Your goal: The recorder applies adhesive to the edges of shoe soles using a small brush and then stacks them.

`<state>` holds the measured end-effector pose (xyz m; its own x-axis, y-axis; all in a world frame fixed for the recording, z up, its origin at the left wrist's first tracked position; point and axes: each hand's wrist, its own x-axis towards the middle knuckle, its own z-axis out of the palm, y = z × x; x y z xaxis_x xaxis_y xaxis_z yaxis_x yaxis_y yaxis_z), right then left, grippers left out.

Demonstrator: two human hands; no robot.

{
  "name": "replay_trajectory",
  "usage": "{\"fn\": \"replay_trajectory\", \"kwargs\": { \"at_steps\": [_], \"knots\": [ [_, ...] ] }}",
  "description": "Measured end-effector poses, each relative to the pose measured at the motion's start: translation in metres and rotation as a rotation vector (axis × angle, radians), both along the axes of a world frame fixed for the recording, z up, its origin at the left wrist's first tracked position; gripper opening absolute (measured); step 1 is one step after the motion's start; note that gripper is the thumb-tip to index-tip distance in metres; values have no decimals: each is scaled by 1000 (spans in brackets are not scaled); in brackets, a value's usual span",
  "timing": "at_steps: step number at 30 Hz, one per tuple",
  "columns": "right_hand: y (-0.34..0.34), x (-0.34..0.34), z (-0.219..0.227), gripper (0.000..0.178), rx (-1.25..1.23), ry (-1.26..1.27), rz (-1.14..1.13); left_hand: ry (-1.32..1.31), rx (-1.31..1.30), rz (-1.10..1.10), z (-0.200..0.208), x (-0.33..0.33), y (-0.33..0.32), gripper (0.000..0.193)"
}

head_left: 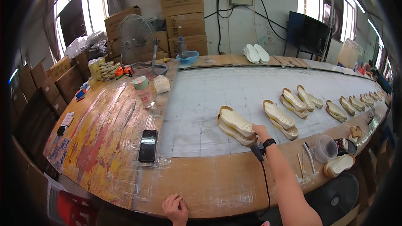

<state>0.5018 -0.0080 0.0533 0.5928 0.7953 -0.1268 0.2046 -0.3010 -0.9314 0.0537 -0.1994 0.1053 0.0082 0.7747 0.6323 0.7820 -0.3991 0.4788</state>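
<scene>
My right hand [262, 133] reaches across the table, its fingers closed on the near end of a cream shoe sole [238, 119] with brown edging and small holes. That sole lies partly over a matching one [232, 132]. A black band [269, 142] circles my right wrist, and a black device [257, 152] with a cable hangs beside it. At the table's near edge rests my left hand [175, 209], fingers loosely bent and slightly apart, holding nothing. Further right lies another overlapping pair of soles [279, 115], with several more pairs running along the white surface [192, 100].
A phone [148, 145] lies left of the soles, near a lidded bottle [144, 92] and a fan [136, 37]. White soles [256, 53] and a blue basin [187, 58] stand along the back. Near right are a plastic tub [325, 149], a brush [309, 157] and a single sole [339, 165].
</scene>
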Motion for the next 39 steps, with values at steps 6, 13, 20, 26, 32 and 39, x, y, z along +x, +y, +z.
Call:
{"fn": "replay_trajectory", "kwargs": {
  "at_steps": [6,13,20,26,32,39],
  "knots": [
    [-18,-50,20,38,-5,49,14,8,0,21,-22,0,4,9],
    [-26,-115,82,36,-87,751,233,30,-37,-33,-18,-4,7,10],
    [-122,-208,85,60,233,1321,732,-1051,-647,-379,18,-14,24,28],
    [-199,-232,91,64,127,1299,684,-1189,-417,-540,82,5,35,34],
    [-220,-232,87,63,93,1210,626,-884,-375,-426,98,1,15,29],
    [-232,-232,80,63,31,1282,594,-536,-259,-288,115,6,2,27]
  ]
}}
